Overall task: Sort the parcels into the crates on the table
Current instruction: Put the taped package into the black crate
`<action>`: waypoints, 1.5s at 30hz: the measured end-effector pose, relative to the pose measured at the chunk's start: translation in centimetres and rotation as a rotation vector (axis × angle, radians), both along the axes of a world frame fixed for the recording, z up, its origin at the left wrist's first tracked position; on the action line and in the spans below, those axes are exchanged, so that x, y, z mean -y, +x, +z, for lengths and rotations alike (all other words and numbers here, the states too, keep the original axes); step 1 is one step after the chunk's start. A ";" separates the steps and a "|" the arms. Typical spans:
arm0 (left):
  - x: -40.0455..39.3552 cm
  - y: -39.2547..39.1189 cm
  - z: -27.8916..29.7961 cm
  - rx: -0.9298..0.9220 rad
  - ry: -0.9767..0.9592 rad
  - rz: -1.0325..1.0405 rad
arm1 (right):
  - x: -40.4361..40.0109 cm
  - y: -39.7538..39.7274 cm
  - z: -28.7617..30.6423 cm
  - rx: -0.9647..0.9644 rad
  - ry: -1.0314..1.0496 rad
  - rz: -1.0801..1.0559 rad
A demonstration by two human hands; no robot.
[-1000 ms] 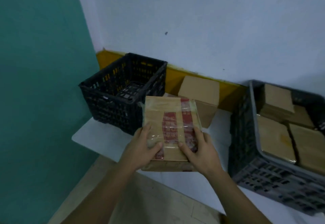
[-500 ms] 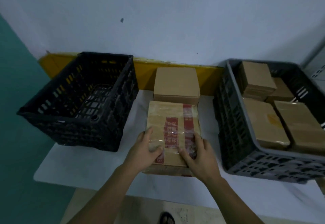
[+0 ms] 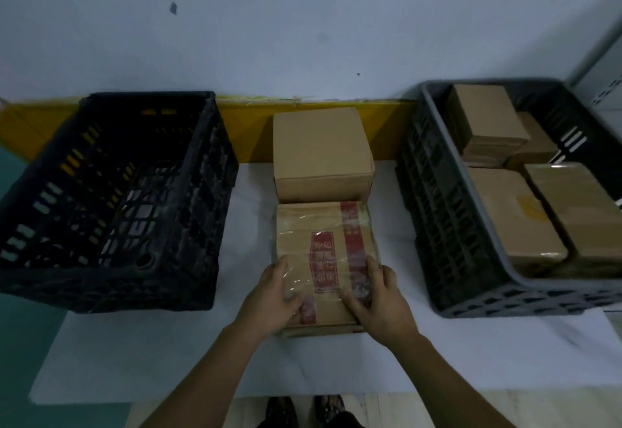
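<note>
A cardboard parcel with red tape [image 3: 323, 246] lies on the white table [image 3: 151, 350] between two crates. My left hand [image 3: 274, 296] grips its near left corner, thumb on top. My right hand [image 3: 377, 296] grips its near right corner the same way. Behind it, touching its far edge, stands a plain cardboard box [image 3: 319, 148]. The black crate [image 3: 111, 293] on the left holds nothing that I can see. The grey crate [image 3: 471, 236] on the right holds several cardboard parcels [image 3: 511, 212].
A yellow strip [image 3: 249, 125] runs along the wall behind the table. The table's front edge is near my body, with floor and my shoes [image 3: 303, 411] below it. A teal wall [image 3: 20, 360] is at the left.
The view has swung round to face the table squarely. The taped parcel has come down between the crates onto the table, both hands still holding its near corners.
</note>
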State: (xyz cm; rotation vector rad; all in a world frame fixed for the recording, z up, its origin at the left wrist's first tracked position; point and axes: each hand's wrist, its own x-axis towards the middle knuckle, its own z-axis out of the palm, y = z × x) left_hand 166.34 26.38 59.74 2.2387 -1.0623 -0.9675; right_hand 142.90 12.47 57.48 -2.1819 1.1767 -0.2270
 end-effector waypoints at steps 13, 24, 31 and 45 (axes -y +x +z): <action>0.5 1.9 -0.1 -0.132 0.013 -0.070 | -1.3 1.2 3.2 0.012 0.067 -0.217; 3.1 1.6 4.1 -0.251 0.084 -0.119 | -6.2 2.7 8.5 0.296 -0.306 -0.143; 2.6 -1.1 7.8 -0.342 -0.075 0.032 | -6.5 2.2 7.9 0.337 -0.244 -0.007; 0.5 0.1 8.1 -0.308 -0.142 0.152 | -6.7 2.9 6.8 0.202 -0.073 -0.170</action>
